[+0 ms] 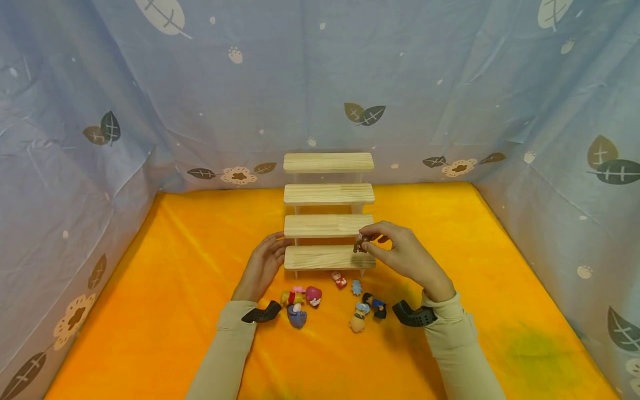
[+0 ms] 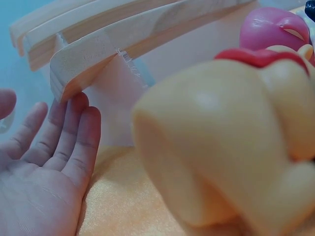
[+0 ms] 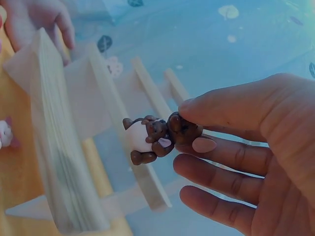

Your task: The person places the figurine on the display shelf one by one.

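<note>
A small brown bear figurine (image 3: 147,140) with a white belly is pinched by its head between the thumb and fingers of my right hand (image 1: 407,258). In the head view it hangs over the right end of the lowest step (image 1: 317,257) of a wooden four-step display stand. My left hand (image 1: 262,264) is at the left end of that step; in the left wrist view its extended fingertips touch the step's underside corner. A yellow figurine with a red top (image 2: 206,128) looms large beside the left hand there.
Before the stand lie a magenta figurine (image 1: 313,296), a blue-purple one (image 1: 297,318), a red-and-white one (image 1: 339,279), a small light-blue one (image 1: 356,287), a dark-haired one in blue (image 1: 378,306) and a yellowish one with a blue cap (image 1: 357,321). Patterned blue cloth (image 1: 320,72) hangs around the orange-covered surface (image 1: 200,333).
</note>
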A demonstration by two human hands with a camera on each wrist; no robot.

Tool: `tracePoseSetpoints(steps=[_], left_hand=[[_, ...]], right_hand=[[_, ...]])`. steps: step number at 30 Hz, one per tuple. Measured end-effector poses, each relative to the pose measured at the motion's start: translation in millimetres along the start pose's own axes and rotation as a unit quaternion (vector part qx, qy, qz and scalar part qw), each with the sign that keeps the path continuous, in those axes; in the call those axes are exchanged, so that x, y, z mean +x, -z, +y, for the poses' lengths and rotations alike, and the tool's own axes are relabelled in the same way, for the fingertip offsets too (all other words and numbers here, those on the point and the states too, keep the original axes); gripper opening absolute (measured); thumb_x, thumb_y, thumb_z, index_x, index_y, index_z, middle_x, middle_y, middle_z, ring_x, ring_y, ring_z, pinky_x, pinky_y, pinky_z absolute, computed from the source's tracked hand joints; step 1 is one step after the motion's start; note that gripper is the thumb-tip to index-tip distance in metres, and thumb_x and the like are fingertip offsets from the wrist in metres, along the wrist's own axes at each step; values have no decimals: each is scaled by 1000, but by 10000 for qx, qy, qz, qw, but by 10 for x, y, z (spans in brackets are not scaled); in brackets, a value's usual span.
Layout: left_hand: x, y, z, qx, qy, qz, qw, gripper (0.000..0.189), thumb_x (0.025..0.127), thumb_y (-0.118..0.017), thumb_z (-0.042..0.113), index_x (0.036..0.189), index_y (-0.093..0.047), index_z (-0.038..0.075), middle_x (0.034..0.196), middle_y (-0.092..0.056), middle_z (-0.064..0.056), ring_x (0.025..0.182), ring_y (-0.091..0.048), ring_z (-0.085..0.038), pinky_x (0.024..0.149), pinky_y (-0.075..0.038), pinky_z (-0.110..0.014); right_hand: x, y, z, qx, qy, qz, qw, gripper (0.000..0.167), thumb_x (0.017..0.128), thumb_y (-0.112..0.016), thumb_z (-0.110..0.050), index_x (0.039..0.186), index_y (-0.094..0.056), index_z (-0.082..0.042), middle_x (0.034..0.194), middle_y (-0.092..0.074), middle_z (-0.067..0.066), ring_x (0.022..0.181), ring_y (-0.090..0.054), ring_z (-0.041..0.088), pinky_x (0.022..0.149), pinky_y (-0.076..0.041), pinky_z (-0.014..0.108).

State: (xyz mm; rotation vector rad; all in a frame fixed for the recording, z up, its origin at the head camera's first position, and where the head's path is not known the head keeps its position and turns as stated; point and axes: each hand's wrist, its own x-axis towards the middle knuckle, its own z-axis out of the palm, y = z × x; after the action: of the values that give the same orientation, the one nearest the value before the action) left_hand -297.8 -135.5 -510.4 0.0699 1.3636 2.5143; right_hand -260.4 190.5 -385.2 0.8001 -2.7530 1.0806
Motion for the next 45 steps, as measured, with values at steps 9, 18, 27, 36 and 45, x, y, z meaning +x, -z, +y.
tracePoseSetpoints(steps=[9,18,27,36,45], left_hand=[[3,2,0,-24,9,33,10000,28,112,-36,32,128,-48,13,128,-55,-9,108,-59,-14,91,-48,-23],[5,11,4,-2,-7,-25,10000,29,111,-38,33,129,-49,13,130,-53,-10,108,-58,-15,92,-48,-23],[8,13,4,-73,-61,-94,9999,28,111,-37,31,129,-50,13,127,-54,-8,108,-58,-15,93,-49,-24],[4,4,5,-74,-8,-22,10000,29,111,-38,32,129,-49,13,126,-56,-8,108,-58,-15,91,-48,-23],[1,9,6,-37,-7,-28,10000,28,111,-37,32,129,-49,13,125,-56,-7,108,-58,-15,91,-48,-23]], right_hand=[[21,-4,60,36,-390,-116,9992,19,98,-68,-15,117,-68,-11,109,-73,2,101,-66,23,86,-54,44],[32,-18,129,26,-581,-271,9979,11,98,-68,-18,108,-68,-15,103,-72,-3,99,-66,19,86,-51,41],[44,-50,178,68,-720,-415,9965,9,98,-67,-18,107,-67,-15,106,-72,-2,99,-66,20,87,-52,42],[55,-74,207,61,-839,-515,9951,9,98,-67,-18,107,-67,-16,104,-72,-2,98,-66,18,86,-50,40],[68,-101,231,-45,-740,-558,9957,9,98,-68,-17,106,-67,-16,101,-71,-3,96,-65,16,83,-49,38]])
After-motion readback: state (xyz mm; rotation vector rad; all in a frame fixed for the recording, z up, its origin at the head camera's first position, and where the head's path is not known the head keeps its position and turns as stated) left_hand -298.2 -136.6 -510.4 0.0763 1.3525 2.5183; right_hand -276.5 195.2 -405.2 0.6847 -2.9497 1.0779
